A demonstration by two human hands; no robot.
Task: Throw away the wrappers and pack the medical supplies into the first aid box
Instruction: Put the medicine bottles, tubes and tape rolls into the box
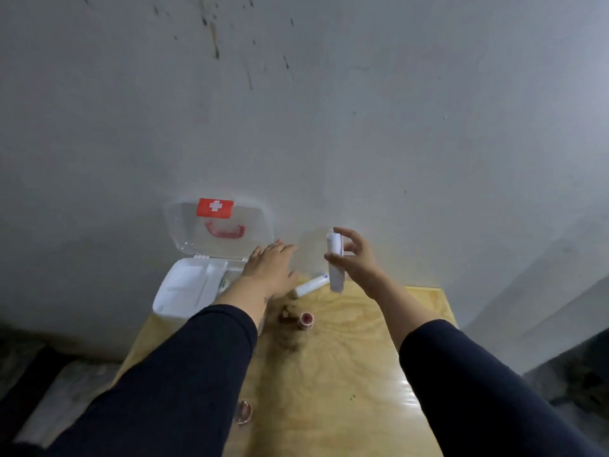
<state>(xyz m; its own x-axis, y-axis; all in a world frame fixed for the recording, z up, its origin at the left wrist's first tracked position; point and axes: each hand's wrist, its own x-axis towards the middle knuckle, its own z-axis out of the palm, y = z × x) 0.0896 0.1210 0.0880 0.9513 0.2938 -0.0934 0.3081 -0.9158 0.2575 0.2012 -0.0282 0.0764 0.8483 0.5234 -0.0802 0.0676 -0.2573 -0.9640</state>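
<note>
While held upright, white tube (336,262).

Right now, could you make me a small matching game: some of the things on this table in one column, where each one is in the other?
Things:
1. clear plastic first aid box with a red cross label
2. white tube-shaped packet
3. white cylinder roll
4. small red-topped roll

Places:
A. lying on the wooden table between the two hands
B. open, at the table's far left corner
C. held up in the right hand
D. upright near the table's middle

Pairs: 1-B, 2-C, 3-A, 4-D
</note>
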